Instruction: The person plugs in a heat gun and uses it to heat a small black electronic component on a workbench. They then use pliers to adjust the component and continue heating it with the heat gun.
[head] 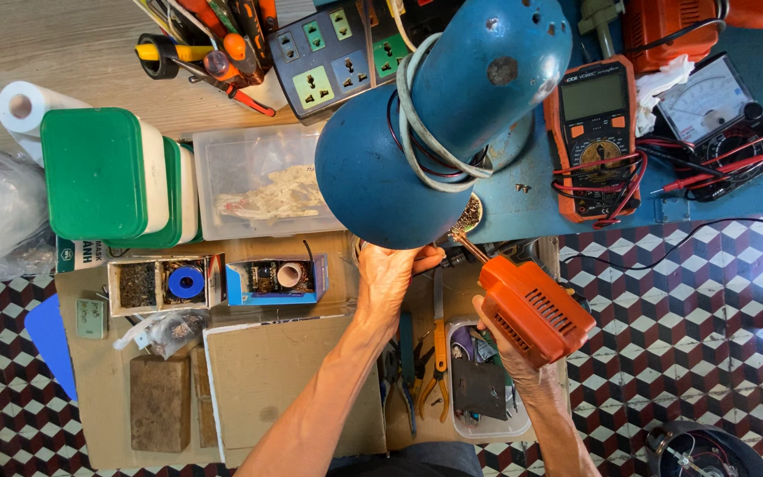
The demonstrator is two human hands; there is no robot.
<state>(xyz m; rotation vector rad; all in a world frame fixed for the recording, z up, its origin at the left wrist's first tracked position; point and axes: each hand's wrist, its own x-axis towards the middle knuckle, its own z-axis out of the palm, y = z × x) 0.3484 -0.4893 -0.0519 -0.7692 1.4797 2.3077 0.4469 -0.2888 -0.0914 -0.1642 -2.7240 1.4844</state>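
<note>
Head view: right hand (512,349) grips orange soldering gun (533,309), tip up-left under blue lamp (439,119). Left hand (390,274) closed on small part beside tip, partly hidden by lamp shade. Pliers (434,375), clear tray (487,428) below hands. Multimeter (595,132) on blue bench right of lamp.

Soldering gun (536,309) right of pliers (435,369), below lamp (439,115)

A blue desk lamp (434,124) hangs over the bench; green-lidded boxes (112,177) stand left beside a clear tub (258,181); an orange multimeter (595,137) lies right, near an analogue meter (713,110); a power strip (333,53) behind
</note>
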